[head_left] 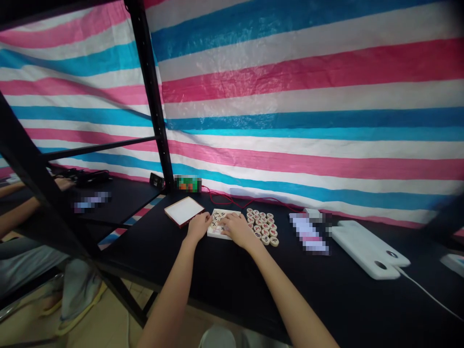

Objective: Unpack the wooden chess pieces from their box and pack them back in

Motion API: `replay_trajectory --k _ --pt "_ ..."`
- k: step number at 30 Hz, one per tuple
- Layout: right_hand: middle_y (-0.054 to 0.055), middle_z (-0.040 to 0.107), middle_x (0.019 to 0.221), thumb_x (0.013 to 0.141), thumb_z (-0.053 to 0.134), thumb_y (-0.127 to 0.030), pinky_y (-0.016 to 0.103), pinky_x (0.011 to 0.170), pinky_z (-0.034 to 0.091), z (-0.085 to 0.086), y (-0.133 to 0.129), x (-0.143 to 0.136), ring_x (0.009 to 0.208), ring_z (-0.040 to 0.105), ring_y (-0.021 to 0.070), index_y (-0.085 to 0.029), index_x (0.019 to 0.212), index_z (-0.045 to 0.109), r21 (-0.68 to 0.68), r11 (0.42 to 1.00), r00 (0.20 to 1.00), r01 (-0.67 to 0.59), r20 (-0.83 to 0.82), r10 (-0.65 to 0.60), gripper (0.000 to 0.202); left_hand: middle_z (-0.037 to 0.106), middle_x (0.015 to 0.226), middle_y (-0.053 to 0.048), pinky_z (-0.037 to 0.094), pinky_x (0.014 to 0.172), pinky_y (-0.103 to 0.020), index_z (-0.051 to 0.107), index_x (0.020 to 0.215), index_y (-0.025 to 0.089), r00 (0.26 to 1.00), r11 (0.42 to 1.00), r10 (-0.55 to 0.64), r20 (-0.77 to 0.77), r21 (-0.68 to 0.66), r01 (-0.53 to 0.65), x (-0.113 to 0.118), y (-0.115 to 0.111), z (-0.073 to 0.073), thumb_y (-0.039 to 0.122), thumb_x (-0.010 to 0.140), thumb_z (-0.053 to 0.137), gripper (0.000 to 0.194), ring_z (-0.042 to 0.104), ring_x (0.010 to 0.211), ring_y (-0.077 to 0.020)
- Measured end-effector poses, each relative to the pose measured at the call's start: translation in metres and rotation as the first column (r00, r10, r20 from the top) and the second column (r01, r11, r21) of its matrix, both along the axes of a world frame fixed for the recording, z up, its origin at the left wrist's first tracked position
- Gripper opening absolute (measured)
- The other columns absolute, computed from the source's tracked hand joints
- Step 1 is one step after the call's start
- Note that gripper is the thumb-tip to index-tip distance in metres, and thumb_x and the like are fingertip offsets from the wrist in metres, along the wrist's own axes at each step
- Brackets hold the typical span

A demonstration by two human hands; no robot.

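A shallow white box (218, 236) on the black tabletop holds several round Chinese chess pieces (216, 218) with dark characters. My left hand (199, 226) is closed at the box's left edge, its fingertips gripping the rim. Over the right part of the box lies my right hand (237, 228), its fingers spread and touching the pieces; whether one sits under them is hidden. To the right of that hand, more Chinese chess pieces (263, 225) stand in rows, most with red characters and the nearest ones with black. Behind my left hand rests a lid (184, 211) with a white inside and brown rim.
A blurred-out phone-like item (309, 233) and a white double-lobed device (369, 249) with a cable lie on the right. A red wire (232, 199) runs along the back. At left are a black metal post (152, 87) and another person's arm (21, 212).
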State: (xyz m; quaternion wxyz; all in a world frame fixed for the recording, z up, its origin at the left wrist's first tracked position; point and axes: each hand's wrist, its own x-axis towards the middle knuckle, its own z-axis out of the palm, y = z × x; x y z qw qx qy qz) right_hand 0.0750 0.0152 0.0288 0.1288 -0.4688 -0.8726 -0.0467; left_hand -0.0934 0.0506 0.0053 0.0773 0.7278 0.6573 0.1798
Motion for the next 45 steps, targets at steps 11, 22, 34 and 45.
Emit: replay_trajectory --k 11,22,34,45 --pt "0.002 0.058 0.094 0.075 0.054 -0.036 0.029 0.075 0.035 0.030 -0.014 0.056 0.086 0.049 0.0164 -0.022 0.093 0.056 -0.049 0.999 0.913 0.021 -0.406 -0.039 0.023 0.061 0.073 -0.003 0.031 0.056 -0.021 0.055 0.075 0.020 1.000 1.000 -0.011 -0.001 -0.005 0.011 0.000 -0.002 0.002 0.040 0.083 0.033 0.031 0.055 0.070 -0.0147" --pt "0.004 0.053 0.102 0.073 0.055 -0.036 0.034 0.081 0.034 0.013 -0.059 0.122 0.100 0.044 0.0201 -0.024 0.092 0.058 -0.151 0.985 0.974 0.081 -0.199 -0.110 0.022 0.062 0.073 -0.003 0.030 0.055 -0.021 0.055 0.075 0.020 1.000 1.000 -0.023 -0.007 -0.015 0.022 -0.001 0.000 0.000 0.042 0.083 0.032 0.033 0.055 0.070 -0.0148" --pt "0.002 0.053 0.102 0.070 0.059 -0.030 0.033 0.076 0.033 0.015 -0.063 0.121 0.099 0.043 0.0199 -0.026 0.088 0.060 -0.116 0.986 0.990 0.116 -0.071 -0.125 0.019 0.060 0.072 -0.002 0.027 0.053 -0.021 0.054 0.073 0.020 1.000 1.000 -0.021 -0.013 0.002 0.021 -0.002 0.001 -0.001 0.044 0.083 0.031 0.034 0.054 0.069 -0.0146" --pt "0.003 0.049 0.109 0.074 0.054 -0.031 0.035 0.082 0.032 0.022 -0.063 0.103 0.103 0.040 0.0210 -0.029 0.100 0.057 -0.085 0.996 0.973 0.021 -0.227 -0.040 0.026 0.061 0.072 -0.003 0.030 0.055 -0.021 0.055 0.074 0.020 1.000 1.000 -0.015 -0.008 0.002 0.015 -0.003 0.004 -0.005 0.044 0.083 0.031 0.035 0.054 0.068 -0.0147"
